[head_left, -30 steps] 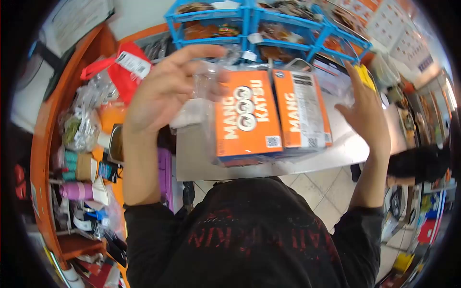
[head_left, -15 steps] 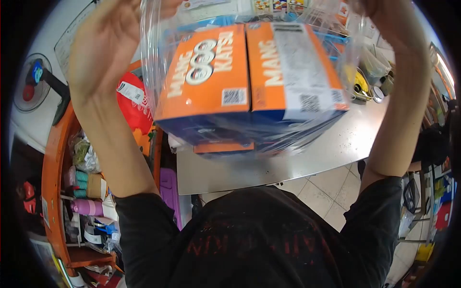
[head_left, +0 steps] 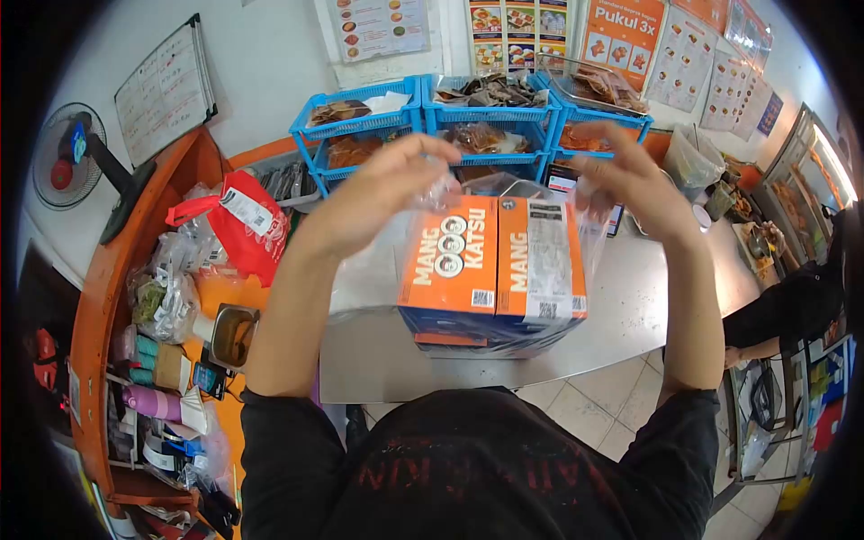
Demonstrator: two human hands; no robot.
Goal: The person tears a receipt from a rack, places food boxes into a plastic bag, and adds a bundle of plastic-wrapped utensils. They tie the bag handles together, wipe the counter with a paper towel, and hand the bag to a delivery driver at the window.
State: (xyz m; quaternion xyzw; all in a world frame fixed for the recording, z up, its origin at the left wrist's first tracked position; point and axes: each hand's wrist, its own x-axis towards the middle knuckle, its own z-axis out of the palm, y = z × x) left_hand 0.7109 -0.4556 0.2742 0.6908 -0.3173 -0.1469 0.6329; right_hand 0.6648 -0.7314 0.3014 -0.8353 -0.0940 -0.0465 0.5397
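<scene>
Two orange and dark blue boxes, a left box [head_left: 441,283] and a right box [head_left: 562,288] with a white printed receipt on top, sit side by side in a clear plastic bag [head_left: 598,247]. Another orange edge shows below them. The bag is over the steel table [head_left: 360,378]; its underside is hidden. My left hand [head_left: 391,184] is at the bag's upper left, fingers curled on crumpled plastic. At the upper right, my right hand [head_left: 630,184] has loosely bent fingers around the bag's edge, slightly blurred.
Blue stacked baskets [head_left: 486,112] with packets stand behind the table. A red bag [head_left: 247,220] and a metal container [head_left: 234,337] are on the orange shelf [head_left: 220,288] at left. A fan [head_left: 76,153] is beyond. At right are a tub [head_left: 693,157] and another person's arm [head_left: 765,324].
The bagged boxes have moved down and away from me to the table. Both my hands have come lower and closer together, and the baskets behind are now visible.
</scene>
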